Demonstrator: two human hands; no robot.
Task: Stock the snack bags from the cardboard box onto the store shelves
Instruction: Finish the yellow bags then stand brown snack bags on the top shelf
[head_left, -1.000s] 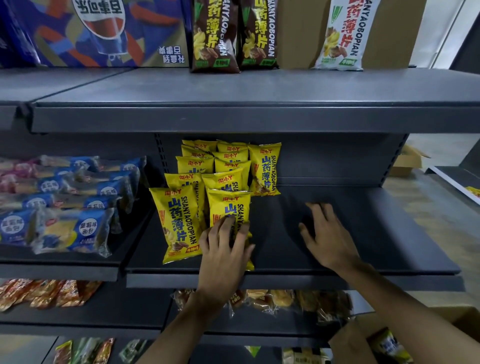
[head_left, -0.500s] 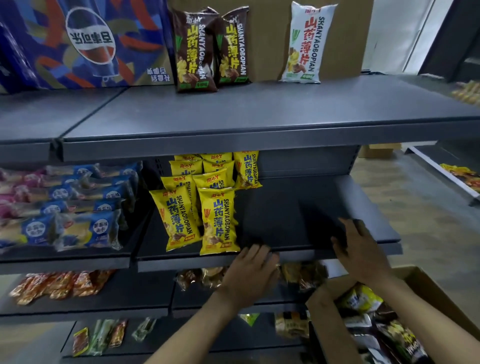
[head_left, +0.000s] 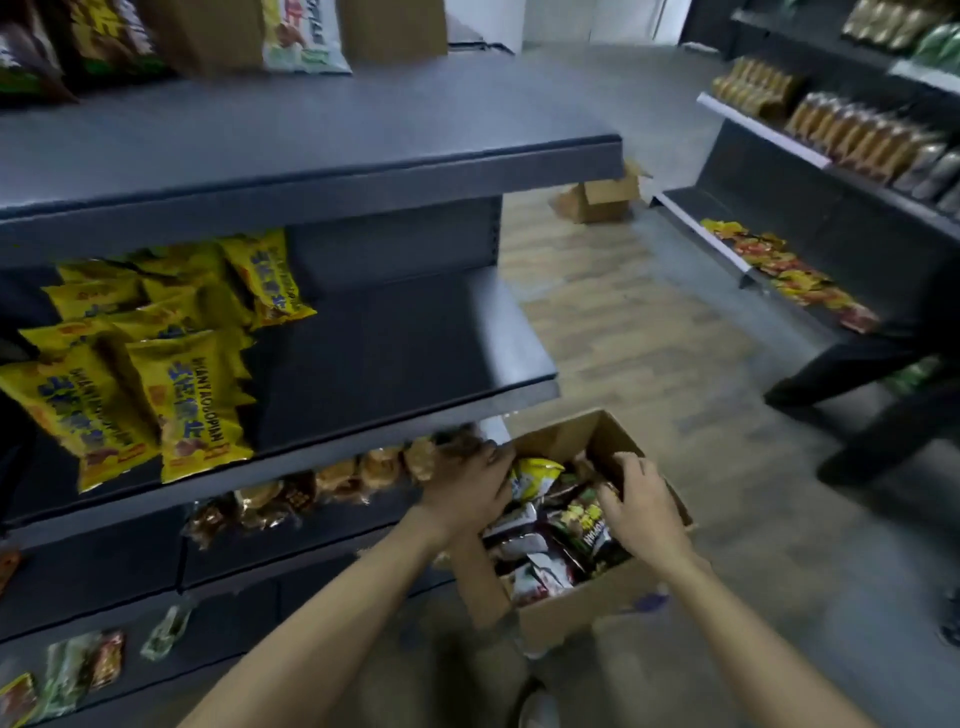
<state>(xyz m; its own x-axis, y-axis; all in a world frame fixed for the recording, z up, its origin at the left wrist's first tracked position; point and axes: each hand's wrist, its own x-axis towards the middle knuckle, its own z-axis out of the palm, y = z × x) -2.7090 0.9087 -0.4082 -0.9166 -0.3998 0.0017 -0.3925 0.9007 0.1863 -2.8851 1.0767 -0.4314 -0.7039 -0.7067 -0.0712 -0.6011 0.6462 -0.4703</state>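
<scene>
A second person's dark trouser legs stand on the wood-look floor at right.

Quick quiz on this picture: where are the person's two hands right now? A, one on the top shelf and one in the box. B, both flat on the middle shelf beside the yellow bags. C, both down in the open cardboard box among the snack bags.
C: the left hand and the right hand both reach into the open cardboard box among its snack bags.
</scene>
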